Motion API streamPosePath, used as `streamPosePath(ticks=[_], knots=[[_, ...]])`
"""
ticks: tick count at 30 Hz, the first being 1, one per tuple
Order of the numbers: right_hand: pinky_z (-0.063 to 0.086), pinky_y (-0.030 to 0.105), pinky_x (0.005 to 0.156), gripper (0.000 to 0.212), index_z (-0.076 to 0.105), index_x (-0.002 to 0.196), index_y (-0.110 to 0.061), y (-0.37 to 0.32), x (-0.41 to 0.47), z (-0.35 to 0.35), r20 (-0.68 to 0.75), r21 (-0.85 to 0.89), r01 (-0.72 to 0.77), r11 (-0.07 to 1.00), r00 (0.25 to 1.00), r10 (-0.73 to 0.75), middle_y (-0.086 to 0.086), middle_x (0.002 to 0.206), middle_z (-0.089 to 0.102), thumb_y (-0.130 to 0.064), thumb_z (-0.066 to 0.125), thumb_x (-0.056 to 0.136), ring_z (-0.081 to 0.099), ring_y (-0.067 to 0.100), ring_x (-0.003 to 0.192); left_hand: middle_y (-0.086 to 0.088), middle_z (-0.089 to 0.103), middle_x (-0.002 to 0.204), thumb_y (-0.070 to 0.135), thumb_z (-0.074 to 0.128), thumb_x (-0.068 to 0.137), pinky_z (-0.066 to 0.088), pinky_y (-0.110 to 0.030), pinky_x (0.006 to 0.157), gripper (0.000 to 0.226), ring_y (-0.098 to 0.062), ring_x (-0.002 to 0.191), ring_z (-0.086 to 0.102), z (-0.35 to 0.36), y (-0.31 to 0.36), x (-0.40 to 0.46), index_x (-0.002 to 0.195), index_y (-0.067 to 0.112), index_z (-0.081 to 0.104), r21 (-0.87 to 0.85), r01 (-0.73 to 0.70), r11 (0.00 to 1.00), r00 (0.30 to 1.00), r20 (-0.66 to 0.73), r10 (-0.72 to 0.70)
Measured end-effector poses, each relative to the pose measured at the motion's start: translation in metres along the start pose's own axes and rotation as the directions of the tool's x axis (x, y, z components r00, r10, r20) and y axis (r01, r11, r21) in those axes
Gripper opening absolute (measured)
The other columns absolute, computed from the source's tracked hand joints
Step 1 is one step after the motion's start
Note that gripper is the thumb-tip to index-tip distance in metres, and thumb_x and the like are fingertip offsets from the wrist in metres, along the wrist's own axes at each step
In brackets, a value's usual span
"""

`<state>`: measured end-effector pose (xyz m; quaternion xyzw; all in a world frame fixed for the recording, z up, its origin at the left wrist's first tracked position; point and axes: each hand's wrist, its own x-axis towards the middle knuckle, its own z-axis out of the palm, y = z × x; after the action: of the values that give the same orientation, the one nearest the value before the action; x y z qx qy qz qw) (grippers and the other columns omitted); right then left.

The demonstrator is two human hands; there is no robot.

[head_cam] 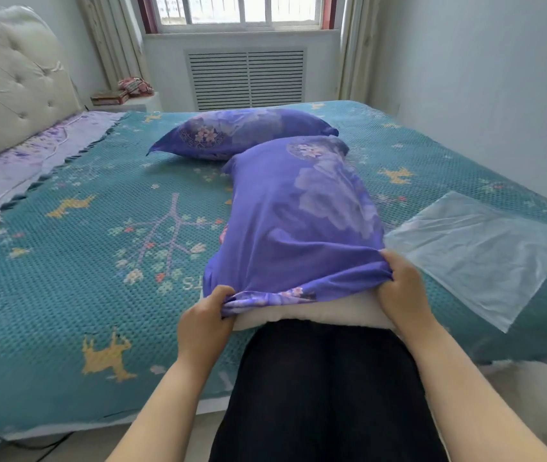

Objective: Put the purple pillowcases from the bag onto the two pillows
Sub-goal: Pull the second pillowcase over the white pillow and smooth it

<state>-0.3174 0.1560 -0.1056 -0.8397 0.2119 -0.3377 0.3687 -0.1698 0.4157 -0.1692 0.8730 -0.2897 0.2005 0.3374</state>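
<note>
A pillow in a purple flowered pillowcase [238, 133] lies across the far middle of the bed. A second purple pillowcase [295, 221] covers most of the near pillow, whose white end [305, 315] still shows at the bed's front edge against my dark clothing. My left hand [207, 316] grips the left corner of this pillowcase's open hem. At the hem's right corner my right hand [402, 288] holds the bunched fabric. A flat clear plastic bag [479, 255] lies on the bed to the right.
The bed has a teal knitted cover [98, 261] with deer and branch patterns and a tufted white headboard [8, 78] at the left. A nightstand with a red bundle [135, 86] stands by the window. A white wall runs along the right.
</note>
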Motion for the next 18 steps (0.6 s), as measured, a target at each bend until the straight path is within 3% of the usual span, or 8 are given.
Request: streamPosePath(ticks=[2, 4, 7, 9, 11, 13, 16, 18], knots=[[0.037, 0.032, 0.058, 0.01, 0.053, 0.06, -0.014, -0.006, 0.007, -0.011, 0.238, -0.121, -0.013, 0.993, 0.97, 0.042, -0.007, 0.055, 0.05, -0.019, 0.047, 0.066, 0.048, 0.013, 0.061, -0.011, 0.061, 0.06, 0.023, 0.055, 0.066, 0.031, -0.028, 0.05, 0.018, -0.037, 0.058, 0.059, 0.004, -0.004, -0.003, 0.082, 0.022, 0.046, 0.001, 0.104, 0.995, 0.994, 0.025, -0.104], [0.036, 0.032, 0.056, 0.019, 0.053, 0.059, -0.013, -0.002, 0.008, -0.024, 0.381, -0.295, -0.022, 0.955, 0.914, 0.139, -0.003, 0.054, 0.051, -0.022, 0.059, 0.075, 0.048, 0.014, 0.058, -0.008, 0.05, 0.054, 0.023, 0.051, 0.067, 0.027, -0.029, 0.05, 0.01, -0.034, 0.053, 0.051, 0.002, -0.005, -0.005, 0.068, 0.015, 0.045, -0.022, 0.124, 0.992, 0.992, 0.031, -0.123], [0.043, 0.034, 0.067, 0.014, 0.058, 0.071, -0.025, 0.01, -0.008, -0.037, 0.306, -0.328, -0.085, 0.941, 0.933, 0.191, -0.006, 0.069, 0.062, -0.012, 0.058, 0.076, 0.057, 0.019, 0.072, -0.001, 0.034, 0.052, 0.021, 0.044, 0.068, 0.016, -0.029, 0.051, 0.019, -0.022, 0.05, 0.033, -0.002, -0.007, -0.003, 0.054, 0.009, 0.037, -0.048, 0.002, 0.999, 0.991, -0.136, -0.008], [0.044, 0.027, 0.072, 0.029, 0.062, 0.081, -0.031, 0.017, -0.028, -0.038, 0.231, -0.24, -0.063, 0.969, 0.965, 0.12, -0.01, 0.08, 0.065, -0.01, 0.05, 0.067, 0.059, 0.016, 0.081, -0.007, 0.038, 0.056, 0.009, 0.047, 0.068, 0.013, -0.029, 0.054, 0.016, -0.019, 0.056, 0.031, -0.003, -0.011, -0.003, 0.054, 0.007, 0.037, -0.045, -0.017, 0.999, 0.971, -0.239, 0.006], [0.042, 0.019, 0.081, 0.045, 0.066, 0.09, -0.029, 0.024, -0.044, -0.037, 0.147, -0.156, 0.023, 0.988, 0.989, 0.0, -0.012, 0.089, 0.064, -0.006, 0.045, 0.058, 0.058, 0.015, 0.089, -0.006, 0.039, 0.064, -0.003, 0.049, 0.066, 0.019, -0.029, 0.056, 0.016, -0.022, 0.063, 0.035, -0.001, -0.018, -0.009, 0.056, 0.007, 0.04, -0.091, 0.027, 0.995, 0.963, -0.266, -0.05], [0.037, 0.012, 0.09, 0.054, 0.065, 0.095, -0.031, 0.025, -0.059, -0.034, 0.088, -0.119, 0.072, 0.99, 0.994, -0.061, -0.017, 0.097, 0.061, -0.001, 0.044, 0.056, 0.054, 0.012, 0.096, -0.004, 0.04, 0.072, -0.01, 0.049, 0.068, 0.026, -0.03, 0.06, 0.023, -0.024, 0.068, 0.04, 0.004, -0.03, -0.016, 0.058, 0.01, 0.044, -0.204, 0.158, 0.966, 0.942, -0.263, -0.21], [0.031, 0.01, 0.099, 0.064, 0.064, 0.102, -0.031, 0.023, -0.07, -0.027, -0.001, -0.089, 0.125, 0.988, 0.992, -0.125, -0.01, 0.107, 0.059, 0.004, 0.04, 0.054, 0.051, 0.011, 0.107, -0.002, 0.043, 0.083, -0.006, 0.066, 0.067, 0.038, -0.031, 0.067, 0.036, -0.026, 0.076, 0.047, 0.001, -0.04, -0.019, 0.067, 0.022, 0.044, -0.445, 0.348, 0.825, 0.864, -0.189, -0.467], [0.031, 0.014, 0.102, 0.068, 0.065, 0.1, -0.035, 0.019, -0.069, -0.025, -0.057, -0.016, 0.118, 0.993, 0.991, -0.118, -0.006, 0.111, 0.06, 0.006, 0.037, 0.054, 0.051, 0.012, 0.111, -0.001, 0.05, 0.091, 0.003, 0.064, 0.076, 0.049, -0.034, 0.062, 0.029, -0.027, 0.077, 0.056, -0.008, -0.031, -0.013, 0.086, 0.024, 0.047, -0.681, 0.465, 0.566, 0.761, -0.019, -0.648]])
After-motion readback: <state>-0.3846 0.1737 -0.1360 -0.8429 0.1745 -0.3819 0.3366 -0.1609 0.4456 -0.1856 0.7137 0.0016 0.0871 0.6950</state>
